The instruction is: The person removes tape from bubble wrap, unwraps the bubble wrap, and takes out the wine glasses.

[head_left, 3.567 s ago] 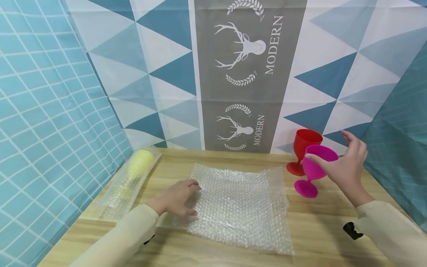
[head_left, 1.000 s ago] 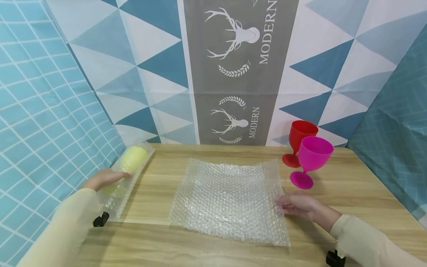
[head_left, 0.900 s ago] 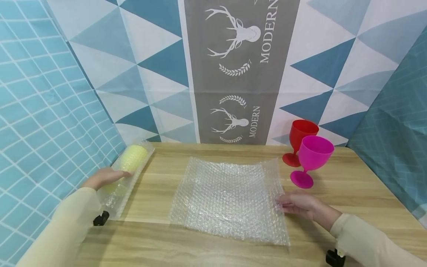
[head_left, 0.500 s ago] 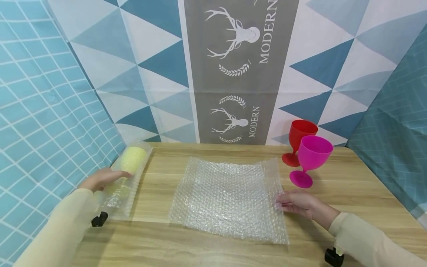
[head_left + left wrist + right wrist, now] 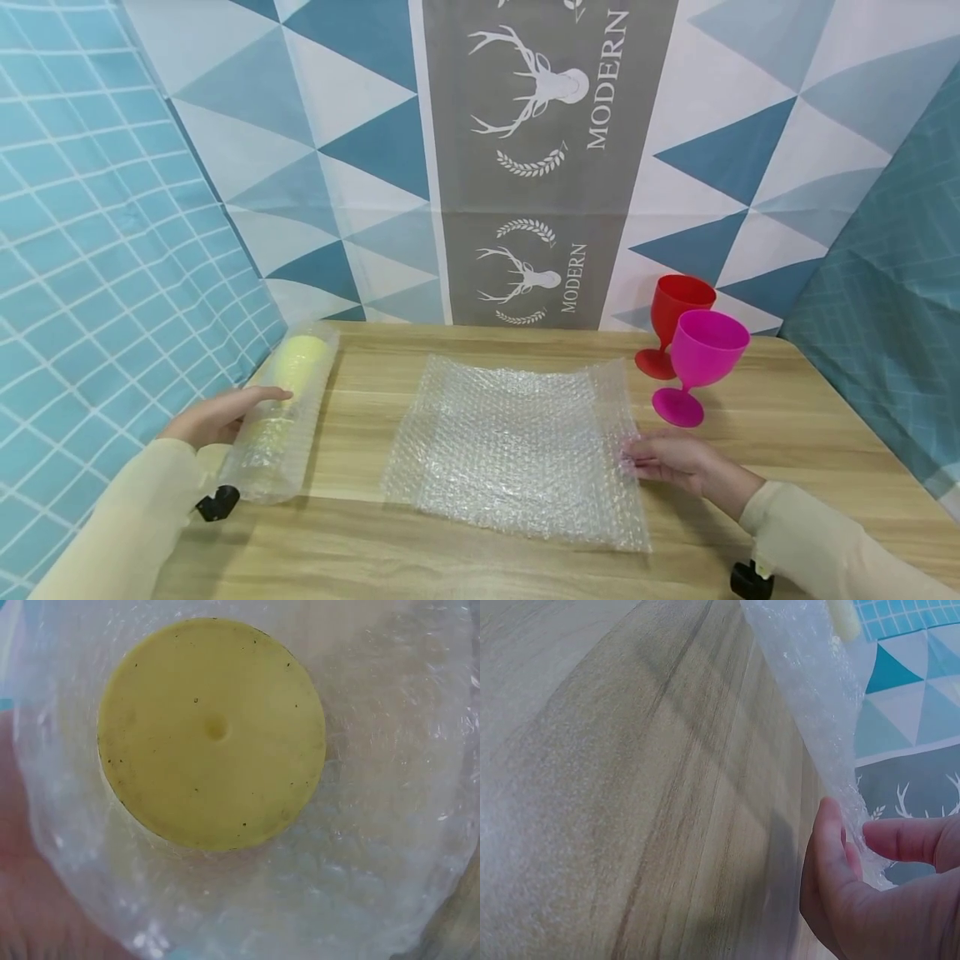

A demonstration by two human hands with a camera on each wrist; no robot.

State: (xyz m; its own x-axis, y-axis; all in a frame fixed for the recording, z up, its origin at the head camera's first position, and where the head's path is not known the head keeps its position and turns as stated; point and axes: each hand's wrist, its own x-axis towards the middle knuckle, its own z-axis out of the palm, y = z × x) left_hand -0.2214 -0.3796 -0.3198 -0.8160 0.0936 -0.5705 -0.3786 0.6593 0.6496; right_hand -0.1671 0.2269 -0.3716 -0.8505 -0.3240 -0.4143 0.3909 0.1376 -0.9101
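At the left of the head view my left hand (image 5: 217, 417) grips a yellow goblet (image 5: 300, 362) wrapped in bubble wrap. The left wrist view looks into the end of that roll, where the round yellow base (image 5: 214, 735) shows with clear wrap around it. A flat sheet of bubble wrap (image 5: 517, 450) lies mid-table. My right hand (image 5: 686, 467) pinches the sheet's right edge between thumb and fingers; in the right wrist view the hand (image 5: 877, 877) has the edge of the wrap (image 5: 810, 682) between thumb and fingertips.
A pink goblet (image 5: 708, 350) stands upright on the wooden table (image 5: 360, 550) at the right, with a red goblet (image 5: 678, 304) just behind it. Patterned cloth (image 5: 540, 167) hangs behind the table, with blue cloths at both sides.
My left hand has gone from the sheet to the wrapped yellow goblet, which has turned slightly. My right hand has let go of the pink goblet and taken the sheet's right edge.
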